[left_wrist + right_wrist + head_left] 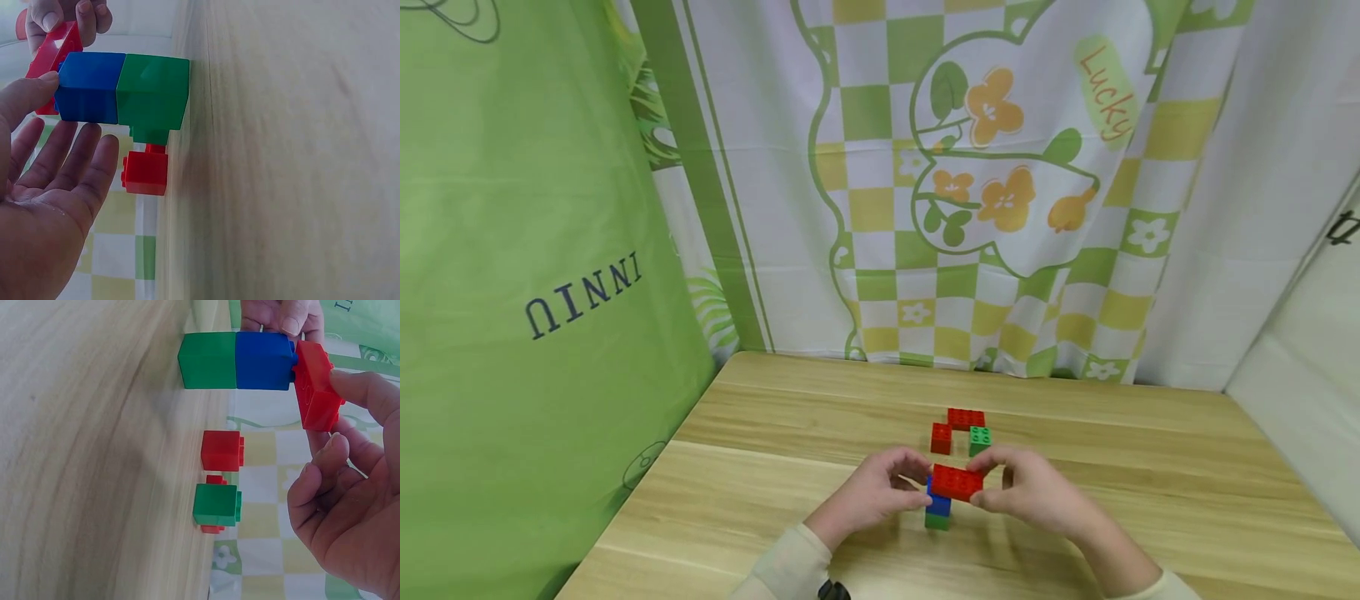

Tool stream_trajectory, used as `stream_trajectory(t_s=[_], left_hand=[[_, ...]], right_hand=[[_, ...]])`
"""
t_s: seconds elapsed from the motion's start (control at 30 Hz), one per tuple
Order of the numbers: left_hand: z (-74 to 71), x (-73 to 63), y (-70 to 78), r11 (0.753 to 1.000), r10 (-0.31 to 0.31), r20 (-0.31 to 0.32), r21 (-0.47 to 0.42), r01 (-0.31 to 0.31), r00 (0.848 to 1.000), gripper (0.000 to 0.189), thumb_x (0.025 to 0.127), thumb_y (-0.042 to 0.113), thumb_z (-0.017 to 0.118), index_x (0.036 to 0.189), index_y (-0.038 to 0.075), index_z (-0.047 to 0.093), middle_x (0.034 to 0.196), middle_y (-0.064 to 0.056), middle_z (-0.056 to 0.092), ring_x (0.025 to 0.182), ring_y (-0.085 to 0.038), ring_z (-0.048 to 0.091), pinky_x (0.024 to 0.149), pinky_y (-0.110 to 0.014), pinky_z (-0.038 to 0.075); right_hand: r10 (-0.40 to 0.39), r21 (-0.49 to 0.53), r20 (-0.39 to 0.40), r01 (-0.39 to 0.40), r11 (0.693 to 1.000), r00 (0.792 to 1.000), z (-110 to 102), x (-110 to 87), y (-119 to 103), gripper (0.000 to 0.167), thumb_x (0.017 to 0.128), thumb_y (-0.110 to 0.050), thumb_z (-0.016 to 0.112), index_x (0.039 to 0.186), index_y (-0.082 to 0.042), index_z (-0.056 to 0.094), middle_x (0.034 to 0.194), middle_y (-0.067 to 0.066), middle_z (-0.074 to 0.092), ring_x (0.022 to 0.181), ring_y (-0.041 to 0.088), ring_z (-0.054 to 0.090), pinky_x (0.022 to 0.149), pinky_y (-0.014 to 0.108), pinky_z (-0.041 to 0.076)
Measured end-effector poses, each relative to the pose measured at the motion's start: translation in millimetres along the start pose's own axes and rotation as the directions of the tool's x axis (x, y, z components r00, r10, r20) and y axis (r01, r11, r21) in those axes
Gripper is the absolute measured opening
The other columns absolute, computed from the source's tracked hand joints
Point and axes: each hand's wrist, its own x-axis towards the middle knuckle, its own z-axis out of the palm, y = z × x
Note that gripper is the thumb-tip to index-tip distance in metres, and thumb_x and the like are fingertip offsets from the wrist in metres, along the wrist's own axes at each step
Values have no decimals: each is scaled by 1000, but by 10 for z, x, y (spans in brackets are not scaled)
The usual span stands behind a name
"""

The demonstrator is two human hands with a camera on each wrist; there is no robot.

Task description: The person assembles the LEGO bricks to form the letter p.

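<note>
A green brick (207, 360) stands on the table with a blue brick (265, 361) stacked on it. Over the blue brick's studs sits a long red brick (956, 482), tilted, one end against them and the other jutting right. My right hand (1033, 492) pinches that jutting end between thumb and fingers. My left hand (883, 490) is at the stack's left side, its thumb tip by the top of the blue brick and its other fingers extended and spread. Whether the left fingertips press on the blue brick is hard to tell.
Behind the stack stand a small red brick (941, 438), a small green brick (980, 441) and another long red brick (966, 418). The wooden table (775, 433) meets a patterned curtain (880, 250) at the back and a green cloth (550, 400) on the left.
</note>
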Motion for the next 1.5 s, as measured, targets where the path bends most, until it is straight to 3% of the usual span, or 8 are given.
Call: stream_trajectory(t_s=[0.23,0.47,0.57,0.73,1.0,1.2,1.33,1.5], left_hand=[[0,-2,-19,1000,-1,17,21,1,1000,39,84,13,79,120,13,63,107,4,67,100,-13,64,87,-29,52],[6,4,-21,999,-3,29,48,1,1000,45,84,11,78,126,7,61,106,5,67,99,-12,63,87,-29,52],[12,7,-16,998,-5,26,64,3,1000,43,85,13,78,124,11,62,105,6,67,97,-12,63,86,-28,51],[13,4,-18,996,22,25,91,-24,999,40,84,13,79,121,16,63,104,6,65,87,-12,64,78,-27,53],[-14,8,2,988,10,32,151,-15,999,39,84,12,79,119,18,63,103,7,63,76,-9,61,66,-24,51],[-21,33,-10,971,51,47,233,-61,998,38,84,12,78,118,17,62,101,9,63,70,-5,57,59,-22,48],[-27,30,-3,962,57,56,264,-70,997,37,85,12,78,117,17,61,96,5,64,67,-4,56,56,-21,47],[-42,26,7,954,55,69,291,-73,996,36,85,13,78,116,18,62,77,3,61,64,-4,53,55,-20,45]], right_hand=[[6,-6,5,-6,1000,1000,55,0,22,30,82,-28,80,108,-18,69,87,2,61,61,16,48,48,26,41],[5,-7,4,-5,1000,1000,77,-2,20,29,82,-27,81,107,-19,69,87,2,61,61,16,48,49,26,41],[0,-17,0,0,1000,1000,76,0,14,28,81,-27,81,107,-20,69,90,0,61,61,16,48,49,26,42],[-10,-33,2,10,999,1000,61,0,7,28,82,-27,80,107,-20,69,87,1,61,60,14,47,48,26,41],[-22,-42,11,22,999,1000,39,12,-3,30,82,-27,80,109,-19,69,92,0,62,60,15,48,49,26,42],[-37,-49,5,38,998,999,31,19,-16,31,82,-27,80,109,-17,70,91,1,61,59,15,48,48,26,41],[-41,-46,5,41,998,999,34,20,-11,32,82,-27,80,110,-17,70,93,0,62,58,15,48,48,26,41],[-35,-61,-1,35,998,999,42,26,-1,31,82,-28,81,110,-18,70,90,-1,62,59,14,48,48,26,41]])
